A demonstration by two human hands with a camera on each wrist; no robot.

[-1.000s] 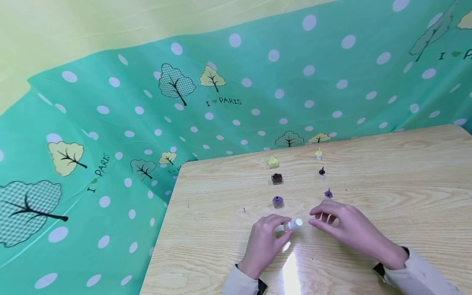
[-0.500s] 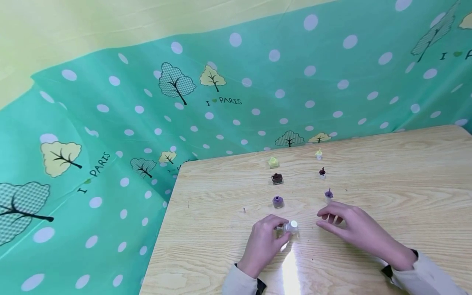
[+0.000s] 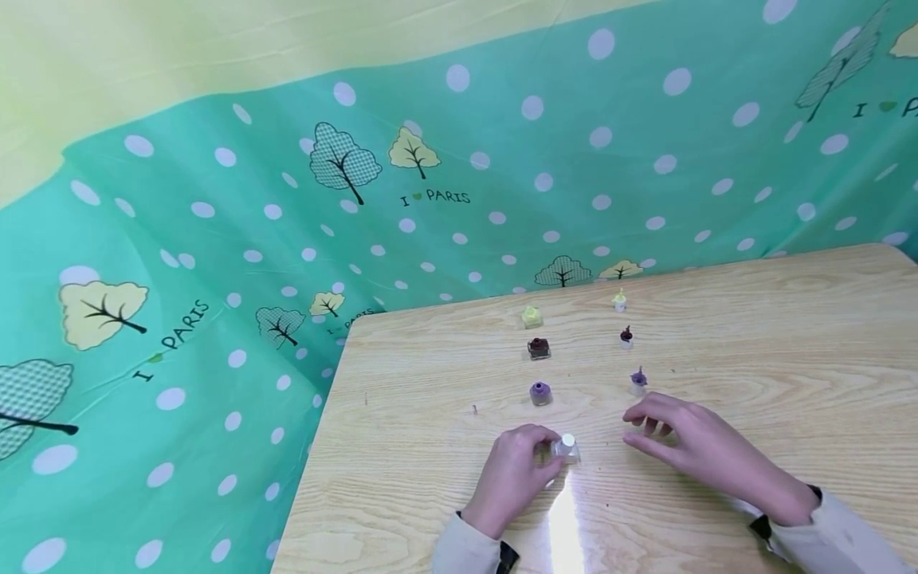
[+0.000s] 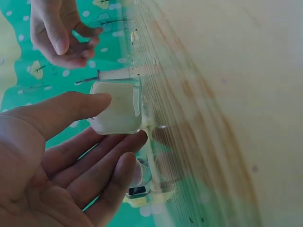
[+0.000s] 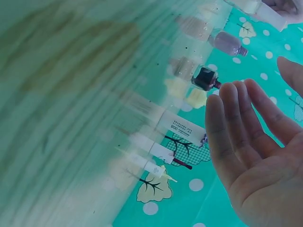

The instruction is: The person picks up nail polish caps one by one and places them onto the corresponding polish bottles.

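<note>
My left hand [image 3: 512, 470] holds a small clear nail polish bottle [image 3: 567, 453] with white polish and a white top, upright at the table's surface. In the left wrist view the thumb lies on one face of the bottle [image 4: 118, 118], with fingertips at its opposite side. My right hand [image 3: 692, 438] hovers to the right, holding nothing, fingers apart from the thumb. Just beyond it a white cap with a purple brush [image 3: 639, 378] stands brush end up. An uncapped purple nail polish bottle [image 3: 540, 392] stands beyond the left hand.
Farther back stand a dark red bottle [image 3: 539, 347] and a pale yellow bottle [image 3: 531, 317], both uncapped. To their right, a cap with a dark red brush [image 3: 626, 338] and one with a yellow brush [image 3: 620, 300] stand upright. A patterned green cloth [image 3: 495, 175] hangs behind the table.
The nail polish bottle has gone from tilted rightward to upright and lower in the left hand. My right hand has drawn away to the right.
</note>
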